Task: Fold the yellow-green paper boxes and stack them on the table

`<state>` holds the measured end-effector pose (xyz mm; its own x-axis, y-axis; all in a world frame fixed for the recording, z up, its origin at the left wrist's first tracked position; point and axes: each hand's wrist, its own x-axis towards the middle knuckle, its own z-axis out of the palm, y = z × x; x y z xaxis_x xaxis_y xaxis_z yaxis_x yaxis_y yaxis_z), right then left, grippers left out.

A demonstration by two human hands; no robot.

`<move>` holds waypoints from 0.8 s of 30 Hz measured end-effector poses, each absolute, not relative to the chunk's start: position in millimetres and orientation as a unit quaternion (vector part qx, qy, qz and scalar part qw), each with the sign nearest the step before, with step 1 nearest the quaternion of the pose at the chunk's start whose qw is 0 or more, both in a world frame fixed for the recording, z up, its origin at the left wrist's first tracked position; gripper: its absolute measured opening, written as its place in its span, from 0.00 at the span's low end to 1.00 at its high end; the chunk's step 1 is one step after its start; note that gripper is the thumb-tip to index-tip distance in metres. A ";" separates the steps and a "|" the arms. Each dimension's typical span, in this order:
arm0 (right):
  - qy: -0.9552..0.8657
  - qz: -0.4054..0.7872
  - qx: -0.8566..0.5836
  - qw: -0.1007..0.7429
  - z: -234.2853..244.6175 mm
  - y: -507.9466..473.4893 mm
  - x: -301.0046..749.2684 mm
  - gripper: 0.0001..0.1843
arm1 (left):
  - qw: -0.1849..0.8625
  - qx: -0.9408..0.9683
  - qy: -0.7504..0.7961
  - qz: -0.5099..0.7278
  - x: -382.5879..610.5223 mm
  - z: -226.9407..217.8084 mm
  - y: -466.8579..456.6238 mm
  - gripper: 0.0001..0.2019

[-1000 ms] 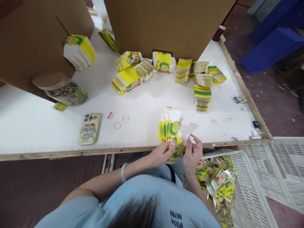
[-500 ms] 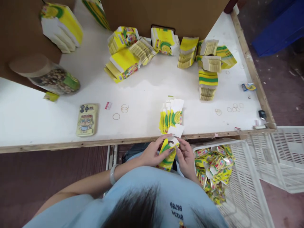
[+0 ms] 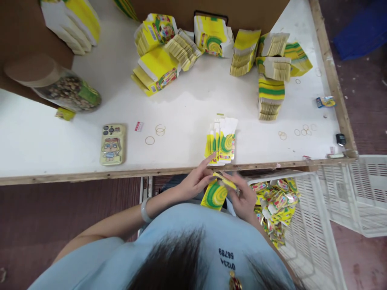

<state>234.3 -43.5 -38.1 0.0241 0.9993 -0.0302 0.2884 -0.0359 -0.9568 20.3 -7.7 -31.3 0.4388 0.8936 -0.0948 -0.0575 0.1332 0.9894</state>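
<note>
Two bare hands at work on a flattened yellow-and-green carton [image 3: 214,196], held just below the front edge of a white table [image 3: 187,117], close to the person's body. The carton is of thin printed card with a smooth face, roughly rectangular, bearing a green spiral; its upper end is bent over into a narrow yellow flap. The left hand [image 3: 195,183] closes thumb and curled fingers on the carton's upper left edge; its index finger extends towards the fanned cartons [image 3: 226,145], and contact there cannot be told. The right hand [image 3: 244,198], blurred, is bent around the flap at the upper right; how firmly its fingers close cannot be made out.

The fanned cartons lie overlapping near the table's edge, their white tabs pointing away from the person. Farther back stand thick bundles [image 3: 271,98] of stacked card, their layered edges finely ridged, beside blockier stacks [image 3: 159,64] with glossy yellow faces. A brown cardboard panel [image 3: 181,6], flat and matt, rises behind them. To the left lie a clear rounded jar [image 3: 71,90] of small brown pieces, tipped on its side, and a cream phone case [image 3: 113,145] with a raised cartoon figure. Thin rubber bands [image 3: 150,140] form loose rings on the smooth tabletop. A rough wooden strip [image 3: 90,175] borders the table; below it, at right, a slotted white plastic crate [image 3: 317,225] holds a jumbled heap of small cartons [image 3: 279,201].
</note>
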 end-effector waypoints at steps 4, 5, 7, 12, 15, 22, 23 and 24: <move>-0.620 0.473 -0.506 0.369 -31.8 -38.1 242.5 0.24 | 0.635 0.584 0.373 0.341 19.1 -28.0 -6.1 0.27; -0.598 0.490 -0.514 0.372 -30.0 -37.6 240.1 0.25 | 0.630 0.587 0.380 0.339 19.4 -27.1 -5.2 0.25; -0.528 0.546 -0.532 0.373 -26.5 -37.4 231.4 0.25 | 0.616 0.592 0.393 0.340 20.0 -26.0 -3.2 0.22; -0.410 0.675 -0.497 0.360 -16.3 -31.8 219.0 0.26 | 0.596 0.598 0.403 0.353 19.8 -28.9 -0.7 0.21; -0.389 0.708 -0.484 0.335 -15.0 -26.9 223.6 0.29 | 0.572 0.609 0.412 0.362 21.2 -33.7 -5.4 0.22; -0.368 0.568 -0.601 0.426 -39.8 -34.2 233.0 0.22 | 0.426 0.751 0.396 0.314 43.5 -33.9 27.9 0.28; -0.367 0.511 -0.633 0.451 -41.7 -35.6 244.7 0.23 | 0.379 0.783 0.382 0.313 47.0 -33.6 49.6 0.29; -0.373 0.445 -0.668 0.465 -42.3 -37.3 261.0 0.24 | 0.333 0.800 0.386 0.316 50.0 -34.1 75.6 0.30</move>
<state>261.0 -37.3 -42.3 0.3250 0.9128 -0.2475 0.0846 -0.2887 -0.9537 50.0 75.6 -34.1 0.5016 0.8285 0.2491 0.4077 -0.4803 0.7766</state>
